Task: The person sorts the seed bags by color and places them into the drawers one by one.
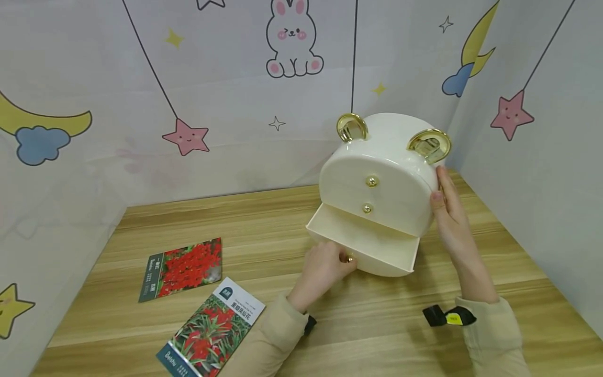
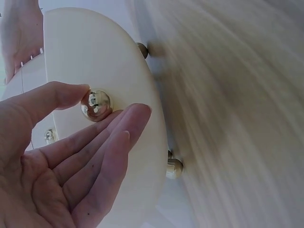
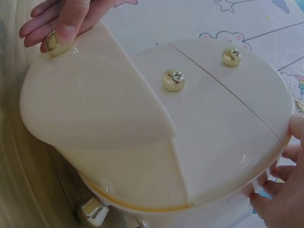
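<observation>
A cream-white drawer box [image 1: 377, 173] with two gold ears stands at the right of the table, its bottom drawer [image 1: 372, 241] pulled out toward me. Nothing lies on the part of the drawer floor that shows. With thumb and fingers my left hand [image 1: 325, 269] pinches the gold knob [image 2: 96, 105] on that drawer's front. My right hand [image 1: 454, 225] rests against the box's right side, thumb near the front edge and fingers along the wall, as the right wrist view shows. Two more gold knobs [image 3: 174, 80] sit on the closed fronts above.
Two seed packets lie on the wooden table [image 1: 264, 225] to the left: a red-flower packet [image 1: 188, 267] farther back and a packet with red flowers and green leaves [image 1: 212, 330] nearer, beside my left sleeve. A printed cloth wall [image 1: 235, 94] stands behind and at both sides.
</observation>
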Motion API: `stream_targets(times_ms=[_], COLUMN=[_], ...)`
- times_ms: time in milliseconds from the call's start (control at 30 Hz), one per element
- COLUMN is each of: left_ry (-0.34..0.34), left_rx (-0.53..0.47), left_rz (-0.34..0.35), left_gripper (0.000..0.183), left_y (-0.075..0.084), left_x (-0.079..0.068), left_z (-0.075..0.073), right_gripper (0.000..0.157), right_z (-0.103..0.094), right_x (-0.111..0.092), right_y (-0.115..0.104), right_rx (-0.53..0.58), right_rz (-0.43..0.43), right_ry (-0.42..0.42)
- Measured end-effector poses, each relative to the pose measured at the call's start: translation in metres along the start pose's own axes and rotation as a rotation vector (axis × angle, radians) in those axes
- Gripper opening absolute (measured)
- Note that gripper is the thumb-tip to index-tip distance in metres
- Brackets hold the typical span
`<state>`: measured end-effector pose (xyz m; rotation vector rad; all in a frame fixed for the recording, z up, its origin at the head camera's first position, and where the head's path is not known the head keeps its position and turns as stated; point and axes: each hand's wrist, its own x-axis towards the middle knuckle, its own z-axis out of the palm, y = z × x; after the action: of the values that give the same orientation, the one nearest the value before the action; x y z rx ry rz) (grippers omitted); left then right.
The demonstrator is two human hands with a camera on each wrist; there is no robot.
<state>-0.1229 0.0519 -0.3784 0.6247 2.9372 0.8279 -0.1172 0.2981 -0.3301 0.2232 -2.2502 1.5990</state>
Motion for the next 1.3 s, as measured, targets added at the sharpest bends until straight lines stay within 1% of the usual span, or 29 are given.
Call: stream_targets(times_ms=[367,600,700,933,1067,1300], left_ry=[-0.015,-0.021,-0.024,-0.035,-0.028,-0.008], left_rx=[0.025,-0.004,-0.013,0.014,0.026,0.027], left_rz=[-0.005,0.004,0.008,0.006,0.004,0.024], left_gripper=[0.047,0.047,0.047,0.046,0.044,0.042], left_y=[-0.001,-0.003,-0.004,-0.003,-0.003,-0.005], left_x=[-0.008,-0.012,-0.013,-0.017,-0.018,-0.021], left_z=[-0.002,-0.005,-0.005,-0.007,-0.007,-0.007], right_gripper=[0.052,0.052,0.051,0.052,0.053,0.052], right_z=[0.000,0.001,0.001,0.000,0.000,0.001], right_x=[0.001,0.001,0.001,0.001,0.001,0.001], right_y=[0.001,0.000,-0.001,0.000,0.001,0.000], right_rx=[-0.008,0.006,0.003,-0.001,0.008,0.001], right_rz=[0.006,-0.007,0.000,-0.001,-0.009,-0.006], right_ry=[0.004,0.000,-0.001,0.007,0.006,0.002])
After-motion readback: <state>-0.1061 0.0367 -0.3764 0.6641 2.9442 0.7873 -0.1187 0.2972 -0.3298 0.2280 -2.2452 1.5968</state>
